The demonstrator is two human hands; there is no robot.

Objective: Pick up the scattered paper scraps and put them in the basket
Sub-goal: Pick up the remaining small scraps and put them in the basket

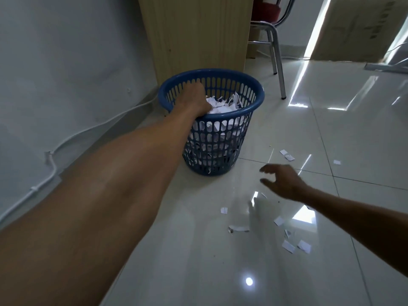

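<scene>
step: our left hand [195,97] reaches into the basket [254,111], fingers hidden, grip unclear | right hand [283,182] spread open, empty | next: we gather floor scraps [288,246]

One head-worn wide-angle view, looking forward and steeply down at a glossy tiled floor [220,272] — blue basket [212,138] mid-distance, both forearms close.

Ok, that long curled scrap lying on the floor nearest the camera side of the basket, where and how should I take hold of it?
Pinch the long scrap from above across its narrow width, near the middle. It lies almost flat on the glossy tile floor, so probably catch its slightly curled edge first. The open right hand hovers closest; the left hand is inside the basket.
</scene>
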